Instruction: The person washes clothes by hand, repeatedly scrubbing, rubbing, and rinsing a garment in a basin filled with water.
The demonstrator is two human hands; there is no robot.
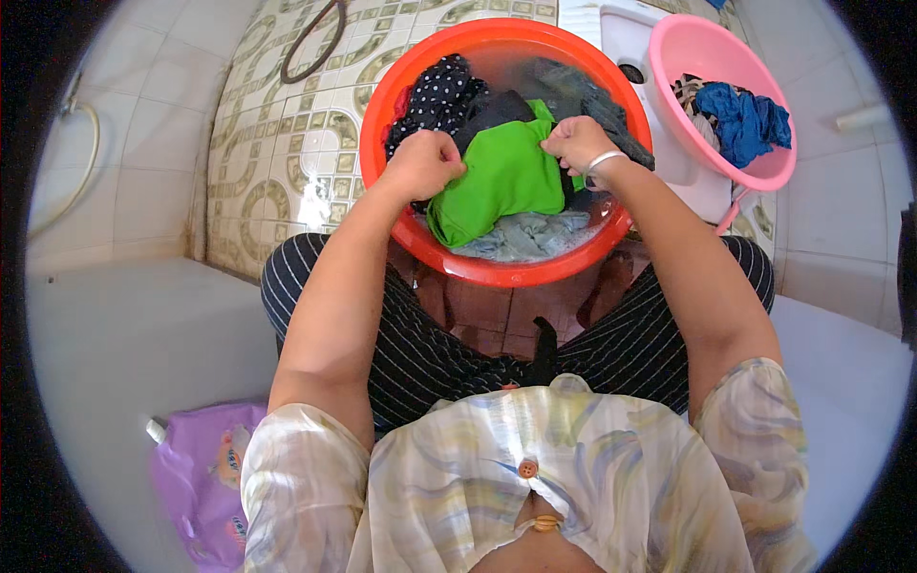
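A bright green cloth garment (501,181) is stretched between my two hands over a large red basin (506,274). My left hand (423,165) is closed on its left edge, and my right hand (581,145) pinches its upper right edge. A silver bangle circles my right wrist. Wet clothes fill the basin around the green garment: a black cloth with white dots (435,105) at the upper left, dark grey cloth (573,88) in water at the back, and a pale grey-green cloth (530,237) in front. The exact kind of green garment cannot be told.
A pink basin (673,57) with blue clothing (740,124) stands at the right on a white fixture with a drain hole. A dark hose (313,48) lies on the patterned tiles. A purple pouch (205,477) with a white cap lies at lower left.
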